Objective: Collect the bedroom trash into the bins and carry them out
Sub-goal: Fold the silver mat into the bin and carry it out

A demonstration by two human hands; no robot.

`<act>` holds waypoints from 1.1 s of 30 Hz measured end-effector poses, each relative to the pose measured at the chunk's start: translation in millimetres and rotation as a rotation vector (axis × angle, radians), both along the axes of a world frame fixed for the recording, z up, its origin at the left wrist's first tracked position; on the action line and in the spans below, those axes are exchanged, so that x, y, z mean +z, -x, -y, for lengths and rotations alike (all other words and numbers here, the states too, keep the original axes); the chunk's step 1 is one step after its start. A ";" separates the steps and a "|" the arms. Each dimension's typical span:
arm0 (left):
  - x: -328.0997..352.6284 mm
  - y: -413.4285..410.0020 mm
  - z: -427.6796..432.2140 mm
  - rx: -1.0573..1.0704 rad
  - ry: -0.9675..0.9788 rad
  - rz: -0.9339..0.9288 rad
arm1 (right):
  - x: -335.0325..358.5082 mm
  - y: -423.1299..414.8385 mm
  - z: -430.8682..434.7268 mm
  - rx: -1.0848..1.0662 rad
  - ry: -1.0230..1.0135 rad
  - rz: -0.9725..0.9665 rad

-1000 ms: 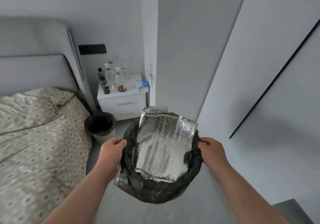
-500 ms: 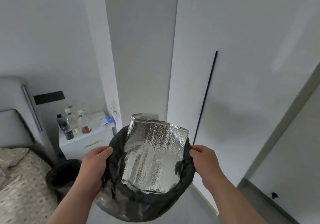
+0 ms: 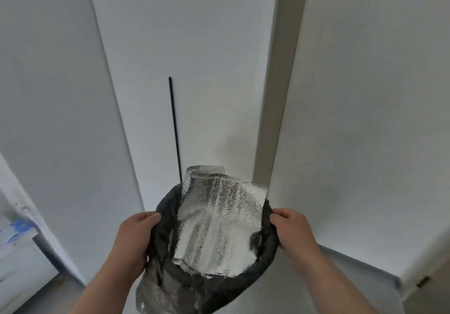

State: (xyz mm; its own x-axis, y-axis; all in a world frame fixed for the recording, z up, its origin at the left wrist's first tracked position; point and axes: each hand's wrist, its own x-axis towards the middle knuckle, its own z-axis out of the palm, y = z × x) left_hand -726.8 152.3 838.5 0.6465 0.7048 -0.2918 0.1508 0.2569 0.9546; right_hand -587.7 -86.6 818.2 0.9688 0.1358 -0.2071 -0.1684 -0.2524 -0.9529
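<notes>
I carry a round bin lined with a black trash bag [image 3: 265, 262] at chest height in front of me. A large silver foil pouch [image 3: 219, 223] stands in it and sticks out over the far rim. My left hand [image 3: 134, 238] grips the bin's left rim, fingers curled over the bag. My right hand [image 3: 292, 228] grips the right rim the same way. The bin's body under the bag is mostly hidden.
White wardrobe doors with a thin black vertical handle [image 3: 174, 128] fill the view ahead. A beige door frame [image 3: 275, 94] rises to the right of centre. The white nightstand's corner [image 3: 17, 262] shows at the lower left. A grey baseboard [image 3: 360, 265] runs at the lower right.
My view has swung right, away from the bed. The bed, the second bin and the bottles have left the view. Both hands keep their grip on the bin.
</notes>
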 end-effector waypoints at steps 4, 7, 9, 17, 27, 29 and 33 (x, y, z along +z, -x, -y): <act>1.3 -62.9 47.1 -0.141 0.007 -0.013 | 3.8 -30.5 62.9 -0.140 -0.015 0.002; 4.2 -105.2 78.0 -0.212 -0.007 0.001 | 9.8 -52.4 103.7 -0.219 -0.054 -0.002; 6.3 -134.4 101.5 -0.268 -0.005 0.011 | 13.6 -66.8 130.2 -0.290 -0.062 0.007; 3.5 -229.2 183.0 -0.485 0.008 0.005 | 11.7 -110.2 216.8 -0.527 -0.069 0.005; -26.4 -378.3 229.0 -0.604 0.058 -0.017 | -6.3 -212.2 262.0 -0.691 -0.018 -0.031; -28.5 -409.9 230.8 -0.615 0.058 -0.022 | -6.9 -237.1 262.3 -0.709 -0.001 -0.039; -33.0 -468.7 234.3 -0.665 0.062 -0.027 | -8.3 -286.4 266.4 -0.735 0.003 -0.043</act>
